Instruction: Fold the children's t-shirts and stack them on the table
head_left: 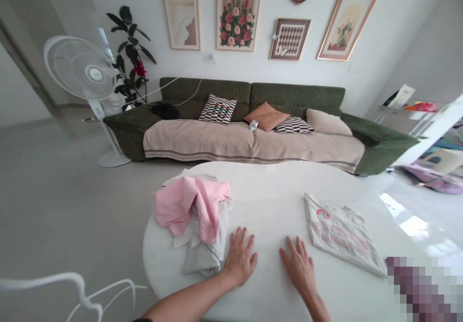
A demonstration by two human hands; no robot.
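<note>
Left hand: The bare left hand (239,259) lies palm down, fingers spread wide and grasping nothing, just beside the heap at its 9 o'clock.
Right hand: The bare right hand (299,267) rests palm down, fingers spread, with nothing in its grasp.
Tabletop: Beneath both hands is a smooth white table (269,187) with a rounded edge.
Clothes heap: A crumpled pink cloth garment (208,211) tops loosely stacked white and grey clothes (203,260), at 10 o'clock from the left hand.
Folded shirt: A flat white fabric T-shirt with pink print (342,235) lies at 2 o'clock from the right hand, apart from it.
Sofa: Beyond the table at 12 o'clock stands a long dark-green upholstered sofa (298,96), draped with a beige fringed throw (202,138).
Fan: A white round-headed standing fan (77,68) occupies the floor at 10 o'clock.
</note>
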